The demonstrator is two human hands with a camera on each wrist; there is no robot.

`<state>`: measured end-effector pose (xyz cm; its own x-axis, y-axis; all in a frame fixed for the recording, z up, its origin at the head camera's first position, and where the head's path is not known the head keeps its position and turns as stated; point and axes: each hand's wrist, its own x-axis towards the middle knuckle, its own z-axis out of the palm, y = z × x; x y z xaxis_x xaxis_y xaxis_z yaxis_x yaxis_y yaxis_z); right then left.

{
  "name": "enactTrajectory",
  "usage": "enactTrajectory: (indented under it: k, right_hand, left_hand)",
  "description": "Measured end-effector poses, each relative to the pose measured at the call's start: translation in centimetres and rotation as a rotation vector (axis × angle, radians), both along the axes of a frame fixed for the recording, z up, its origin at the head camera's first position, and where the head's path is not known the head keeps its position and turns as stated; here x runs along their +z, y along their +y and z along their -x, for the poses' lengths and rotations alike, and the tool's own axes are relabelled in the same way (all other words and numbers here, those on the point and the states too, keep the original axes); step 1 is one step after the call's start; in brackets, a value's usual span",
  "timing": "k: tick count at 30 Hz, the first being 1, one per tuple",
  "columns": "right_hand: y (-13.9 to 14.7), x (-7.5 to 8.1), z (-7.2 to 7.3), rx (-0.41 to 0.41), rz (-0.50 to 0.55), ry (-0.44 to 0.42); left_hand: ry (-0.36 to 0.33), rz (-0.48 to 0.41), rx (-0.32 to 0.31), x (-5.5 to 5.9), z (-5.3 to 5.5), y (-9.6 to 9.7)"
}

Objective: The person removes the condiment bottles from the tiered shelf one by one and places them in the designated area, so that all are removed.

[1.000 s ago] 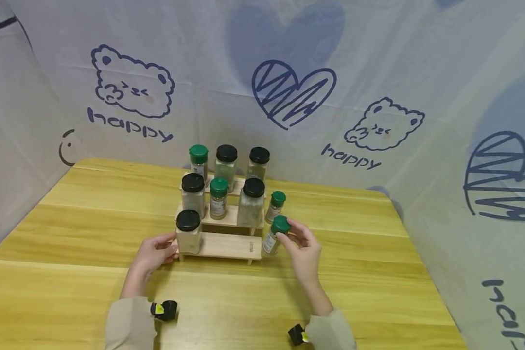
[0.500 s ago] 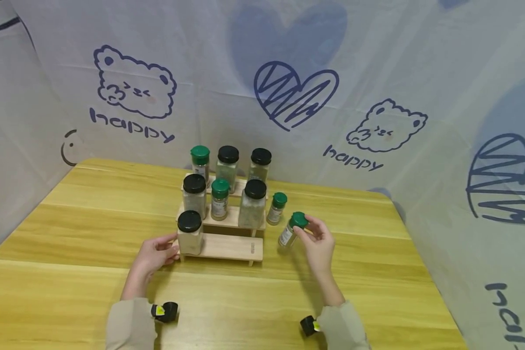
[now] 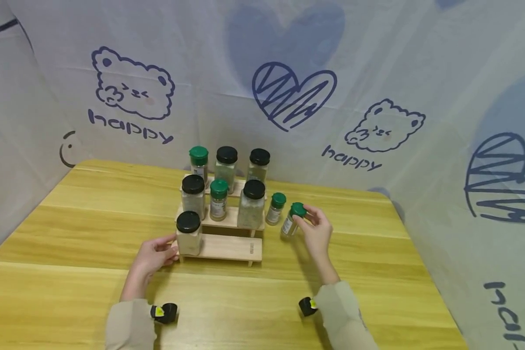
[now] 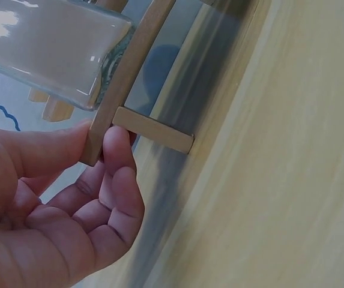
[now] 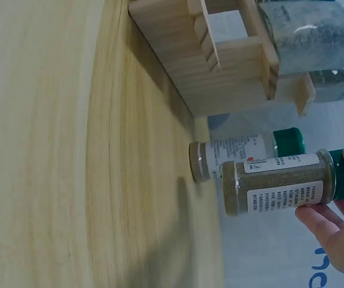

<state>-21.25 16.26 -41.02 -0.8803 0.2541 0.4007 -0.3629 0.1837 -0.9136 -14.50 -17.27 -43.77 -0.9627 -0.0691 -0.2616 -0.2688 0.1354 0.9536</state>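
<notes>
My left hand (image 3: 154, 255) pinches the left end of the lowest step of a wooden spice rack (image 3: 232, 247), thumb on top and curled fingers beneath, as the left wrist view shows. On that step, right by the hand, stands a black-lidded spice jar (image 3: 189, 235) of pale powder. My right hand (image 3: 317, 233) holds a green-capped spice jar (image 5: 280, 183) by its cap, to the right of the rack. Brown powder and a white printed label show through its glass. Just left of it, a second green-capped jar (image 3: 275, 209) stands upright on the table.
The upper two steps bear several jars, among them a green-capped jar (image 3: 218, 200) and a large black-lidded jar (image 3: 251, 204). The wooden table (image 3: 227, 311) extends toward me. Behind it hangs a white cloth (image 3: 210, 58) with blue drawings.
My right hand has carried the green-capped jar away from the lowest step's right end, rightward and then slightly back, beside the standing one. My left hand keeps its grip on the rack.
</notes>
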Motion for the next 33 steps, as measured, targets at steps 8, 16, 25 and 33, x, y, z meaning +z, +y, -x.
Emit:
enactTrajectory:
  k: [8, 16, 25, 33]
  right_hand:
    - [0.0, -1.0, 1.5, 0.017, 0.008, 0.001]
    - [0.3, -1.9, 3.4, -0.069, -0.007, -0.075]
    - [0.3, -2.1, 4.4, -0.063, 0.033, -0.141]
    - [0.3, -2.4, 4.9, -0.043, 0.01, -0.132]
  left_hand:
    - [-0.011, -0.003, 0.004, 0.1, -0.1, 0.0]
    - [-0.013, -0.004, 0.003, 0.0, -0.1, -0.1]
    - [0.004, -0.007, 0.009, -0.4, 0.1, 0.0]
    - [0.005, -0.002, 0.012, -0.5, 0.1, -0.1]
